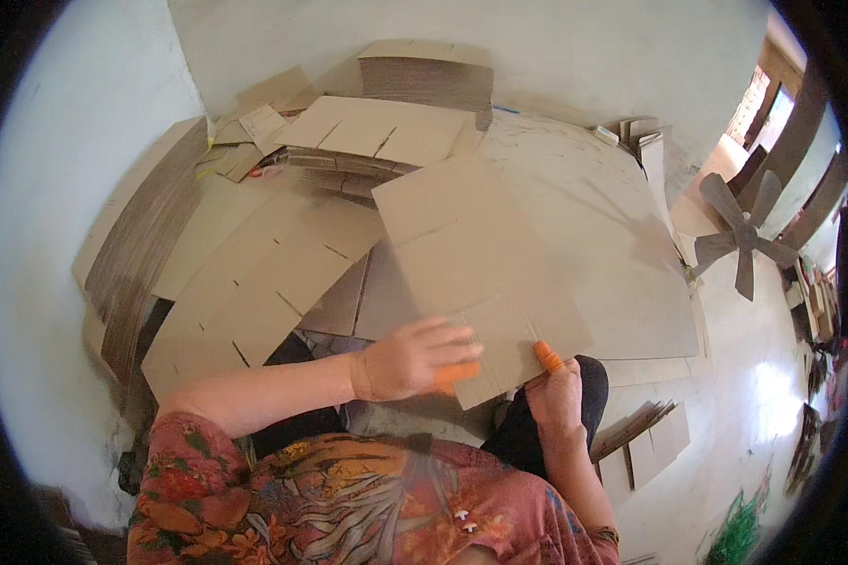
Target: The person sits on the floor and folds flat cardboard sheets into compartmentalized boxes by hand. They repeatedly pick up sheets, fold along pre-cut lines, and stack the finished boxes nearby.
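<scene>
A long brown cardboard sheet (476, 245) with short slits slants away from me across my lap. My right hand (554, 391) grips its near right corner, the thumb in an orange finger cover on top. Slightly blurred, my left hand (415, 360) hovers at the sheet's near left edge with its fingers stretched out. An orange cover shows at that hand's thumb too; whether it touches the sheet I cannot tell. Left of my hands lies a wide slotted cardboard piece (264, 292), partly over my leg.
Slotted cardboard piles, one low (377, 132) and one taller (424, 71), stand toward the wall. Another stack (146, 235) leans at the left. A large flat board (622, 282) lies on the right. Farther right are a fan (746, 235) and small cardboard strips (641, 438).
</scene>
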The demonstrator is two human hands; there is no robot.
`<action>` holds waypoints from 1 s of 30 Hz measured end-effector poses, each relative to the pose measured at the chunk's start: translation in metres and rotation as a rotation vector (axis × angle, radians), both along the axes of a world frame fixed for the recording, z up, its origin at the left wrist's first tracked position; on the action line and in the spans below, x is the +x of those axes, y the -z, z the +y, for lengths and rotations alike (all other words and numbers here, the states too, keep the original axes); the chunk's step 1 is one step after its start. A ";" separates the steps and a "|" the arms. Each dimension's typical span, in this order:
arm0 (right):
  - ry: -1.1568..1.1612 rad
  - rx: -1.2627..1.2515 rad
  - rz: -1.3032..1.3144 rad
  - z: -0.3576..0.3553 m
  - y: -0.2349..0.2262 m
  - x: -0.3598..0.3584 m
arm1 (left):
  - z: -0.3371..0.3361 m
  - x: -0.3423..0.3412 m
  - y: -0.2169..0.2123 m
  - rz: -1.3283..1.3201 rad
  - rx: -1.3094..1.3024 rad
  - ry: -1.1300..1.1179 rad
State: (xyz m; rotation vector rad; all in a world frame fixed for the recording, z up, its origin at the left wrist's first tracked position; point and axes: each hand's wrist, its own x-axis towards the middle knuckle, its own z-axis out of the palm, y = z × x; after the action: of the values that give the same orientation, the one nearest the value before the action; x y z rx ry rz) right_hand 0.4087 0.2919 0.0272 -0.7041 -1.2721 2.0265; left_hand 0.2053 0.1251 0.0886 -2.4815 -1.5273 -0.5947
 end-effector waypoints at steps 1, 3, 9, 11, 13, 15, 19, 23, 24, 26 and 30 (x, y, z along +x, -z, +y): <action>0.031 0.071 -0.006 0.000 0.004 0.004 | -0.008 -0.006 0.003 -0.018 0.008 -0.180; 0.105 0.209 -0.024 -0.001 0.008 0.011 | -0.025 -0.025 0.006 -0.054 0.014 -0.528; 0.130 0.486 -0.240 -0.019 -0.005 0.020 | -0.075 -0.124 0.016 0.024 -0.502 -1.247; 0.181 0.567 -0.203 -0.028 -0.021 0.021 | -0.072 -0.130 0.007 -0.092 -0.415 -1.161; 0.233 0.643 -0.155 -0.030 -0.026 0.023 | -0.064 -0.124 -0.022 -0.218 -0.432 -1.097; 0.288 0.721 -0.099 -0.028 -0.029 0.025 | -0.046 -0.111 -0.053 -0.356 -0.550 -1.050; 0.313 0.661 0.018 -0.042 -0.066 0.012 | -0.029 -0.084 -0.069 -0.552 -0.505 -0.926; 0.294 0.840 -0.060 -0.041 -0.073 0.006 | -0.010 -0.038 -0.077 -0.454 -0.534 -0.680; 0.313 0.828 -0.043 -0.041 -0.074 0.004 | -0.009 -0.024 -0.079 -0.444 -0.521 -0.626; 0.352 0.837 -0.057 -0.034 -0.078 0.007 | -0.005 -0.014 -0.082 -0.550 -0.586 -0.670; 0.256 0.716 0.004 -0.024 -0.095 0.027 | -0.003 -0.008 -0.086 -0.275 -0.541 -0.635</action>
State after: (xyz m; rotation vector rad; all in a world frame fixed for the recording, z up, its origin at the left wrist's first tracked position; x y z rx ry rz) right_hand 0.4359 0.2676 0.1222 -0.4775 -1.6652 1.2339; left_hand 0.1972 0.1223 0.1750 -2.0554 -2.7210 -0.4573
